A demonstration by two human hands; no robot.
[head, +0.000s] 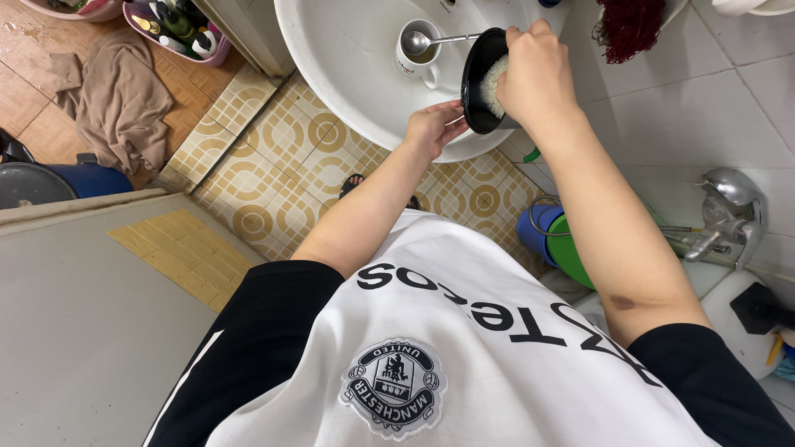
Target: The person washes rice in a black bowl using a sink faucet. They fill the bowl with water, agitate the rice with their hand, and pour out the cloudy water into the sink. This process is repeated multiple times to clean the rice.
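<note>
My left hand grips the lower rim of a small black bowl, held tilted on its side over the white wash basin. My right hand reaches into the bowl's mouth with a pale sponge pressed against the inside. Just left of the bowl, a white mug stands in the basin with a metal spoon lying across its top.
Patterned yellow tiles cover the floor below the basin. A brown cloth lies at the left beside a pink basket of bottles. A chrome tap juts from the right wall above blue and green buckets.
</note>
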